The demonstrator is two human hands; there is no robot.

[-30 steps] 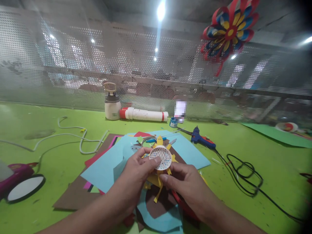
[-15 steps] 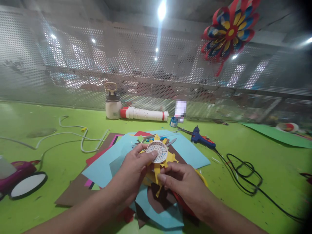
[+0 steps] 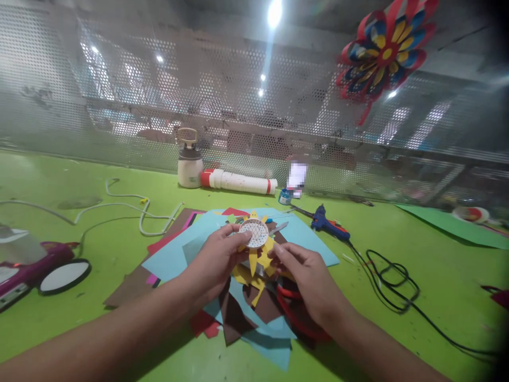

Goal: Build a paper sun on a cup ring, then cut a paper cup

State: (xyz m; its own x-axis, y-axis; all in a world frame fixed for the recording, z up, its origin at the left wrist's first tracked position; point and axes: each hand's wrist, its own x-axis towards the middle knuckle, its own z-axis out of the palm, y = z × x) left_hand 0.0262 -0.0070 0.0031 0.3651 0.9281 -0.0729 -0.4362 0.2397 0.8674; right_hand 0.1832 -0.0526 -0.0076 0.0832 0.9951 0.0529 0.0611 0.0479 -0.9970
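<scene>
My left hand [image 3: 222, 246] holds a small paper turtle [image 3: 253, 233] between thumb and fingers. Its shell is a white disc marked with dark lines and coloured dots, with a yellow head at the top and a pointed yellow tail below. Close to the shell's lower right, my right hand [image 3: 300, 265] pinches a small yellow paper piece [image 3: 271, 246], partly hidden by the fingertips. Beneath both hands lie yellow paper scraps [image 3: 258, 289]. Red-handled scissors [image 3: 292, 305] lie below the right hand, partly covered, and a grey blade [image 3: 278, 228] shows behind the turtle.
Light blue sheets [image 3: 314, 239] and brown paper [image 3: 131, 286] are piled on the green table [image 3: 382, 318]. A blue glue gun [image 3: 328, 225] with black cord lies right. A sprayer bottle [image 3: 190, 168], a white tube [image 3: 242, 181] and a blue jar [image 3: 284, 196] stand behind. A purple device [image 3: 40, 265] sits left.
My right hand has risen from beside the tail to the shell's lower right. The left hand keeps its hold on the turtle. The whole view has shifted slightly.
</scene>
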